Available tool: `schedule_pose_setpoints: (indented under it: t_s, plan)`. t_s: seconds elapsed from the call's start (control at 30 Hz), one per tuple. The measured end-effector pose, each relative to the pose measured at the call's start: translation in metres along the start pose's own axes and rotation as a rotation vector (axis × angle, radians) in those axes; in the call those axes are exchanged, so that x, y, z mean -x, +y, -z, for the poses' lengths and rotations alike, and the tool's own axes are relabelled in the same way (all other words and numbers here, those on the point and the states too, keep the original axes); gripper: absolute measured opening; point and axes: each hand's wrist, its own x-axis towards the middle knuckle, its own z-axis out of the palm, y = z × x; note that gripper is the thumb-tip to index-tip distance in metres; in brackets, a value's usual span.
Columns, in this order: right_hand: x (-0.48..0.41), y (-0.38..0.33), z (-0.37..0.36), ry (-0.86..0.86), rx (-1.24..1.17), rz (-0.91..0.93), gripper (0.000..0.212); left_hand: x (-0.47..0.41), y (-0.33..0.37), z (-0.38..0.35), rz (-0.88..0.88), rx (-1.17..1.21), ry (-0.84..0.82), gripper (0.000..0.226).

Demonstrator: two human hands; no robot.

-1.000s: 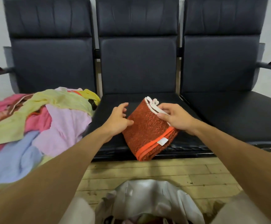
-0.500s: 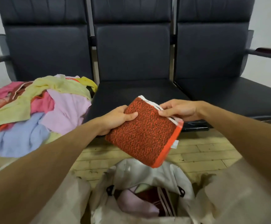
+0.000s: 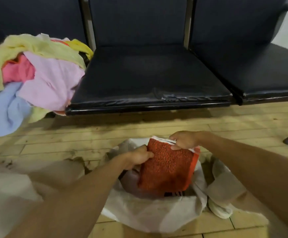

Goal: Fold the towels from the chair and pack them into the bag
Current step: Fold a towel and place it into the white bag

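1. Folded rust-red towel (image 3: 167, 170), a second ago on the middle chair seat (image 3: 148, 74), now hangs in the open mouth of the white bag (image 3: 148, 212) on the floor, its lower edge dipping inside.
2. This towel looks nearly packed, but a heap of unfolded towels (image 3: 37, 71) waits on the left chair.
3. The left hand (image 3: 139, 157) grips the towel's left edge. The right hand (image 3: 184, 140) pinches its top corner. Both arms reach downward.
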Motion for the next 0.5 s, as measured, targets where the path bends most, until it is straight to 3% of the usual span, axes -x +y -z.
schedule_pose_setpoints:
  t_s: [0.13,0.2,0.33,0.43,0.5]
  plan:
    - [-0.035,0.000,-0.040,-0.090,0.105,-0.004,0.035,-0.021,-0.037,-0.005,0.126,-0.041,-0.198,0.033]
    - [-0.046,-0.003,-0.054,-0.028,0.181,0.019,0.034,-0.034,-0.048,0.005,0.137,-0.098,-0.225,0.033]
    - [-0.058,-0.010,-0.075,0.187,0.317,0.029,0.028,-0.066,-0.057,0.033,0.083,-0.190,-0.073,0.017]
    - [-0.060,-0.005,-0.103,0.287,0.303,0.069,0.035,-0.079,-0.063,0.035,-0.044,-0.527,0.161,0.020]
    - [-0.057,0.003,-0.129,0.402,0.245,0.085,0.038,-0.090,-0.075,0.028,-0.118,-0.632,0.173,0.021]
